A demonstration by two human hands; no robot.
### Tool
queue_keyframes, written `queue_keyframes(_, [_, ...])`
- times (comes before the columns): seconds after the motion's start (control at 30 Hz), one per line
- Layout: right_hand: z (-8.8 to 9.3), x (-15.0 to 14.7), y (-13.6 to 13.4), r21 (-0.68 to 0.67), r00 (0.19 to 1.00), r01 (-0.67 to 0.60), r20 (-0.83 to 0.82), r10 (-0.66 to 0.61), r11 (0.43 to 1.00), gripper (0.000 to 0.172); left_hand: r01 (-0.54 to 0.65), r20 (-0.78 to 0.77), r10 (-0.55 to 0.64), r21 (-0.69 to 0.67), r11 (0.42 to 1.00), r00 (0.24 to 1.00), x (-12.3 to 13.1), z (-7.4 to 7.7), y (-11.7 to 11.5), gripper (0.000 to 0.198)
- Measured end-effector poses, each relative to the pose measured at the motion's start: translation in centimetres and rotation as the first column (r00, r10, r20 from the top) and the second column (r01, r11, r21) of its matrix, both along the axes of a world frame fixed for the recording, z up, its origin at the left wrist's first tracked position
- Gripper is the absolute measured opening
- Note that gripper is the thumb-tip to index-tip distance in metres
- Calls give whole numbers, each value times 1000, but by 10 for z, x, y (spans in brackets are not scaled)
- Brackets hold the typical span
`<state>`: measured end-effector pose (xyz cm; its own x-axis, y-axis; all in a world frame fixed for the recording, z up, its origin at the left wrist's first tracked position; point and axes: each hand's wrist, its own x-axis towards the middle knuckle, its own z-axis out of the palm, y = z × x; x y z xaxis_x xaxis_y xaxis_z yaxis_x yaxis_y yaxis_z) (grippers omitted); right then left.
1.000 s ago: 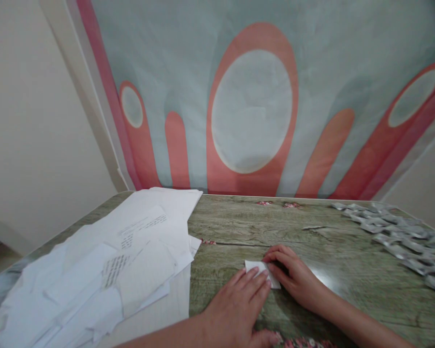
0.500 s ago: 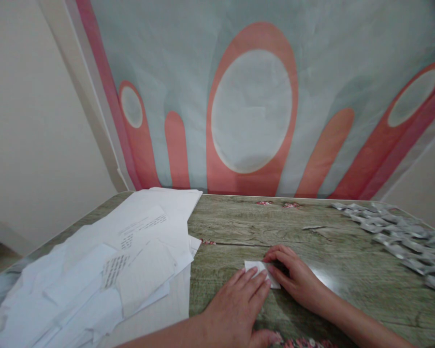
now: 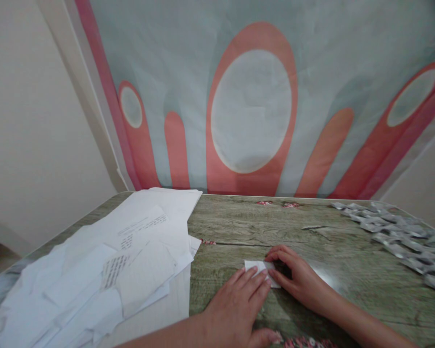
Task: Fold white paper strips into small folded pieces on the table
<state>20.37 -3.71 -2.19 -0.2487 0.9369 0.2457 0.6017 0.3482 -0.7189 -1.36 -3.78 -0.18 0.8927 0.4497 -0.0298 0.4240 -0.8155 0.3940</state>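
Note:
A small white piece of paper (image 3: 252, 265) lies on the wooden-patterned table between my hands. My left hand (image 3: 235, 302) is flat, palm down, its fingertips pressing on the paper's left and near part and its thumb stretched out to the right. At the paper's right end, my right hand (image 3: 293, 275) has its thumb and curled fingers on the edge, pinching it. The fingers cover part of the paper, so any fold under them is hidden.
A spread pile of white paper sheets (image 3: 83, 285), some printed, covers the table's left side. Several folded grey-white paper pieces (image 3: 395, 234) lie in linked rows at the right. Behind the table (image 3: 232, 217) hangs a grey-green backdrop (image 3: 322, 58) with coral shapes.
The right hand's fingers and thumb have shifted very slightly at the paper's right end. My left hand and the paper stay in place.

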Motion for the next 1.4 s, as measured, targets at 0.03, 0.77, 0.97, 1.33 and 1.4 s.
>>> queue_keyframes(0.03, [0,0,0,-2,1000,-1,2,1,1000,13,0,0,0,-2,1000,1000,0,0,0,72])
queue_keyframes(0.77, [-4,-6,-6,193,977,-95,208,54,977,30,-35,-5,36,78,996,999,-1,20,16,63])
queue_keyframes(0.97, [-4,-7,-4,216,960,-110,276,47,970,33,-50,7,49,77,996,999,-2,17,21,61])
queue_keyframes(1.33, [-5,-8,-7,296,914,-125,406,-6,947,32,-88,16,87,98,991,996,-4,12,20,62])
queue_keyframes(1.4, [-4,-8,-8,303,909,-128,417,-11,944,33,-88,13,87,103,991,996,-5,13,20,63])
